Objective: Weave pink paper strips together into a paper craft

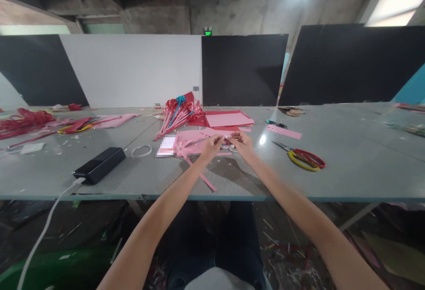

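My left hand and my right hand meet over the table's middle, each with its fingers pinched together. A tiny whitish bit shows between the fingertips, too small to name. Left of my left hand lie cut pink paper strips, one reaching toward the table's front edge. A small roll of white tape or ring is partly hidden under my right hand. Beyond my hands lies a stack of pink and red paper sheets. Scissors with red and yellow handles rest to the right.
A bundle of pink paper sticks with red curls lies at the back. On the left are a black power bank with a white cable, a coil of clear line and more red strips. A pink strip lies right.
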Demonstrator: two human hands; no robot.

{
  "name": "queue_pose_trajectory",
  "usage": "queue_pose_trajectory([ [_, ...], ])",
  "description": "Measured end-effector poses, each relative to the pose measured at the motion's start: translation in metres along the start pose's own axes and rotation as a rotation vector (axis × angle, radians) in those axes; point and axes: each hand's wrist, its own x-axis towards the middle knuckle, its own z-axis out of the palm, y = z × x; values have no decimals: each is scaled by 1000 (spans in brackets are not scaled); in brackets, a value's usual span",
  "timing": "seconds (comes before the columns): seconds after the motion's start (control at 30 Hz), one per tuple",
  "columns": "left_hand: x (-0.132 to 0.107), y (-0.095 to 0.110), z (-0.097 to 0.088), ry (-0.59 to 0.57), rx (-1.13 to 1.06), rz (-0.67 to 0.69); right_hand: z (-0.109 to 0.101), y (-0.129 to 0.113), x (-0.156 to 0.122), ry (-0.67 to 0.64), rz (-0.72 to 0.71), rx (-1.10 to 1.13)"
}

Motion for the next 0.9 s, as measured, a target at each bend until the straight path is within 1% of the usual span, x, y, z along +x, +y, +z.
queue_pose_trajectory([
  [0.2,-1,0,0,-16,-31,2,0,-2,-1,12,-7,1],
  [0.33,0,-2,-1,11,-16,0,0,-1,-1,-8,-15,22],
  [0.5,3,-11,-3,19,-16,-2,0,-5,-1,11,-85,101],
  [0.57,3,-15,-3,14,-18,5,-1,-8,-2,-2,-97,115],
  [0.7,4,-18,-3,1,-4,8,-1,-9,-4,-47,-70,60],
  [0.9,2,-10,-2,-29,25,-11,-2,-2,-1,-50,-83,-7],
])
